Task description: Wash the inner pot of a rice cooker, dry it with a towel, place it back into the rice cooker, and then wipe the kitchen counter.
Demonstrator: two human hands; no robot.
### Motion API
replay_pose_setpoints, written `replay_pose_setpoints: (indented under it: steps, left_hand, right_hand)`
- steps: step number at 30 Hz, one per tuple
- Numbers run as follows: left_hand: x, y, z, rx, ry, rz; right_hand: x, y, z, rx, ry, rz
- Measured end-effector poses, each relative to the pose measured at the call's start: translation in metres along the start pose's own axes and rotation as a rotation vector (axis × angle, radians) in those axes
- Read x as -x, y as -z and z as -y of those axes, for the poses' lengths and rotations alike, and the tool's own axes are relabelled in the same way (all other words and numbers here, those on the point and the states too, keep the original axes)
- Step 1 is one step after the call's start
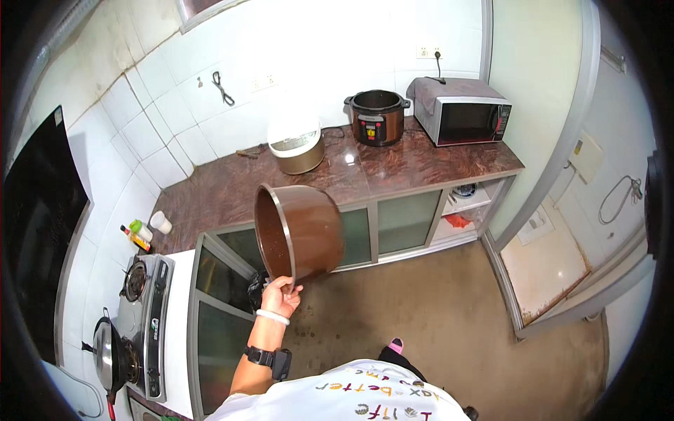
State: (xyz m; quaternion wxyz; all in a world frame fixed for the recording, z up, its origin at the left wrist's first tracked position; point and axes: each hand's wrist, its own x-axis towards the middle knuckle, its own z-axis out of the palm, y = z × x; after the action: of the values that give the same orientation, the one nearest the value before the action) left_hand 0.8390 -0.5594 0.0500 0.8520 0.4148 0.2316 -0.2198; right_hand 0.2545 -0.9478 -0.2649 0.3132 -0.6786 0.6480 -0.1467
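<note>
My left hand grips the rim of a large brown inner cooking pot. The pot hangs tilted on its side above the floor, in front of the counter, its mouth turned to the left. Droplets or small specks show on its inner wall. On the counter, an electric pressure cooker stands with its lid off and its dark interior showing. Left of it sits a white and gold rice cooker, its top washed out by glare. My right hand is out of view.
A microwave with a cloth on top stands at the right end of the marbled countertop. Bottles and a white cup line the left corner. A gas stove holds a lidded wok. Glass-fronted cabinets run below.
</note>
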Motion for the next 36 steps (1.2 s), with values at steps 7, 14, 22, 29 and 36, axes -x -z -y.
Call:
replay_pose_setpoints:
  steps: [7, 14, 22, 29, 36]
  left_hand:
    - [-0.083, -0.138, -0.025, -0.313, -0.211, 0.030]
    - [-0.153, -0.259, -0.062, -0.523, -0.586, 0.034]
    - [-0.274, -0.385, -0.115, -0.536, -0.643, 0.125]
    - [-0.388, -0.479, -0.180, -0.653, -0.491, -0.005]
    - [-0.469, -0.541, -0.172, -0.757, -0.312, -0.020]
  right_hand:
    - [-0.124, -0.025, 0.102, -0.030, -0.042, 0.008]
    - [-0.242, -0.064, 0.236, -0.222, 0.128, -0.127]
    - [-0.280, -0.114, 0.231, -0.285, 0.224, -0.028]
    - [-0.341, -0.147, 0.279, -0.136, 0.088, 0.024]
    - [-0.395, -0.164, 0.312, 0.019, -0.031, 0.110]
